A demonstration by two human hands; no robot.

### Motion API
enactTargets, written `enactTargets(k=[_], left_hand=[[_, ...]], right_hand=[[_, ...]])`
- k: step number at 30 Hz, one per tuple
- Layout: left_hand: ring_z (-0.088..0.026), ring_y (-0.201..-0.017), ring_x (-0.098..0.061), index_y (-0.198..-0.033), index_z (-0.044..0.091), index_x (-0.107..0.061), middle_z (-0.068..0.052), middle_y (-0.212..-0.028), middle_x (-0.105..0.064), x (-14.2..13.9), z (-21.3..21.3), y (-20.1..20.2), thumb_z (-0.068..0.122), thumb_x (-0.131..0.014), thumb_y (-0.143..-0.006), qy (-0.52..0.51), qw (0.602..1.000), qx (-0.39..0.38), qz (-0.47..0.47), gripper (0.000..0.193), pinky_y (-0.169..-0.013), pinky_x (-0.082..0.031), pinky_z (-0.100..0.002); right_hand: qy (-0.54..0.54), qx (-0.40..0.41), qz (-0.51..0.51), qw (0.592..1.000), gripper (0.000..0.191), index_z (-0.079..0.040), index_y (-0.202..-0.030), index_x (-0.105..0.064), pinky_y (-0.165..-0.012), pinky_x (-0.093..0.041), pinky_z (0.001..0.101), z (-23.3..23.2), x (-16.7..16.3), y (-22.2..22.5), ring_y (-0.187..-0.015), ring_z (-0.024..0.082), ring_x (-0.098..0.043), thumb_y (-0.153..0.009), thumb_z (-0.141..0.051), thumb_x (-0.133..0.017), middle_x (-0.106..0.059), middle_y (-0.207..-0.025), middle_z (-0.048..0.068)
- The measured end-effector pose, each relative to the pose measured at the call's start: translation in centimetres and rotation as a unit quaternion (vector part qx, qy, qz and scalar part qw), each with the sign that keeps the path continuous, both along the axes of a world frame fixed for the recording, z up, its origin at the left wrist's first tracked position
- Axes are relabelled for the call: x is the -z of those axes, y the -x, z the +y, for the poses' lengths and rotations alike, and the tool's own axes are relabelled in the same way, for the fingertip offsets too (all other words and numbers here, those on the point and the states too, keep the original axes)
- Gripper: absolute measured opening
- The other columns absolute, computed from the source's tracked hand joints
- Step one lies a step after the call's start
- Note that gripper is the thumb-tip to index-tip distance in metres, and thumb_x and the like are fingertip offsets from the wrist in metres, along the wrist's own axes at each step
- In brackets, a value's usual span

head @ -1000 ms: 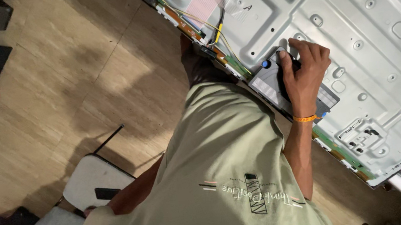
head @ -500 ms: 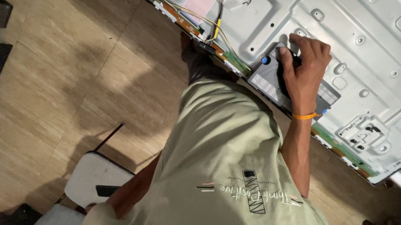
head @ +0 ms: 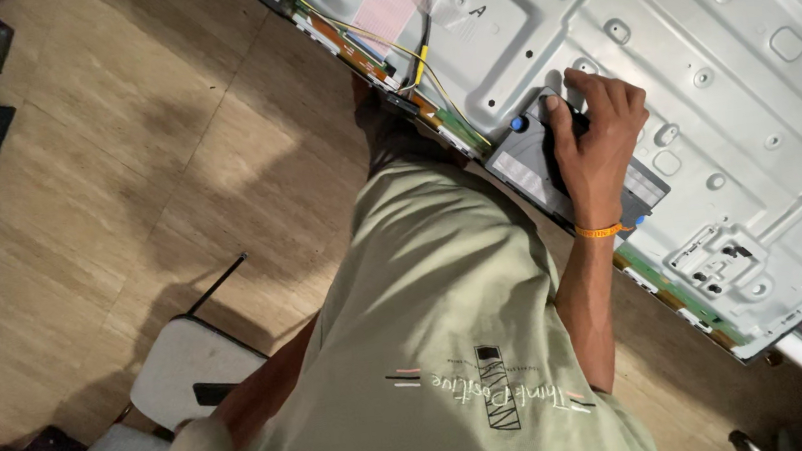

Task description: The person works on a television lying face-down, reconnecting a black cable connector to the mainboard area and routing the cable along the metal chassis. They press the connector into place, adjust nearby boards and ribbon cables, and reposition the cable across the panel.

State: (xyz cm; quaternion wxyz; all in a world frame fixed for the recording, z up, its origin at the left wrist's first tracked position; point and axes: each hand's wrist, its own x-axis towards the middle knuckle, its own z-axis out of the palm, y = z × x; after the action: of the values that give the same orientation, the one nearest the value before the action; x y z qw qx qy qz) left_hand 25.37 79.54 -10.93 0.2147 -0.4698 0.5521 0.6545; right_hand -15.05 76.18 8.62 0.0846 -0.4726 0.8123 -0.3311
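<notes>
My right hand (head: 597, 138), with an orange band at the wrist, lies curled over a flat grey box (head: 525, 166) with blue knobs. Its fingers close around the box's dark middle part. The box rests on the near edge of a large pale metal back panel (head: 702, 40), which lies flat. Only my left forearm (head: 260, 398) shows at the lower left, beside my green shirt; the hand itself is hidden.
Yellow and black wires (head: 406, 49) and a green circuit strip (head: 670, 290) run along the panel's near edge. A white stool seat (head: 186, 366) with a dark phone (head: 214, 391) on it stands on the wooden floor at my left. Dark furniture lines the left side.
My right hand stays on the grey box in the same grip. Only the view shifts slightly.
</notes>
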Motion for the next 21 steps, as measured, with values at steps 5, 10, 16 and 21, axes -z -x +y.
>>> enactTargets(k=[5, 10, 16, 21], left_hand=[[-0.032, -0.088, -0.071, -0.103, -0.002, -0.069, -0.022, -0.098, -0.071, 0.3, 0.3, 0.1, 0.028, -0.057, -0.103, -0.006, 1.000, -0.001, -0.001, 0.033, -0.080, -0.055, -0.044], [-0.032, -0.088, -0.071, -0.104, -0.002, -0.070, -0.023, -0.099, -0.072, 0.5, 0.2, 0.1, 0.029, -0.056, -0.103, -0.002, 1.000, 0.006, -0.003, 0.034, -0.080, -0.056, -0.044], [-0.031, -0.089, -0.071, -0.104, -0.002, -0.070, -0.023, -0.099, -0.072, 0.4, -0.8, 0.6, 0.029, -0.056, -0.103, 0.003, 1.000, 0.021, 0.001, 0.034, -0.080, -0.056, -0.044], [-0.031, -0.089, -0.072, -0.105, -0.003, -0.070, -0.023, -0.100, -0.072, 0.9, -2.6, 1.0, 0.029, -0.055, -0.103, 0.035, 0.999, 0.039, 0.011, 0.035, -0.081, -0.056, -0.044]], right_hand=[[-0.009, -0.008, 0.010, 1.000, 0.027, -0.007, -0.127, -0.071, -0.106, -0.039, 0.0453, 0.0, 0.0, 0.1, -0.114, 0.032, -0.052, -0.104, -0.020, -0.075, -0.068, -0.118, 0.010], [0.004, -0.001, -0.001, 1.000, 0.028, -0.007, -0.128, -0.070, -0.105, -0.039, 0.0452, -0.1, -0.1, 0.0, -0.114, 0.032, -0.051, -0.104, -0.021, -0.075, -0.068, -0.118, 0.010], [-0.002, 0.002, -0.002, 1.000, 0.028, -0.006, -0.126, -0.070, -0.103, -0.038, 0.0447, 0.0, -0.3, 0.0, -0.113, 0.032, -0.052, -0.103, -0.020, -0.075, -0.068, -0.118, 0.010], [0.011, -0.009, 0.013, 1.000, 0.027, -0.006, -0.127, -0.070, -0.106, -0.038, 0.0449, -0.1, -0.1, 0.0, -0.116, 0.032, -0.052, -0.104, -0.019, -0.075, -0.069, -0.119, 0.008]])
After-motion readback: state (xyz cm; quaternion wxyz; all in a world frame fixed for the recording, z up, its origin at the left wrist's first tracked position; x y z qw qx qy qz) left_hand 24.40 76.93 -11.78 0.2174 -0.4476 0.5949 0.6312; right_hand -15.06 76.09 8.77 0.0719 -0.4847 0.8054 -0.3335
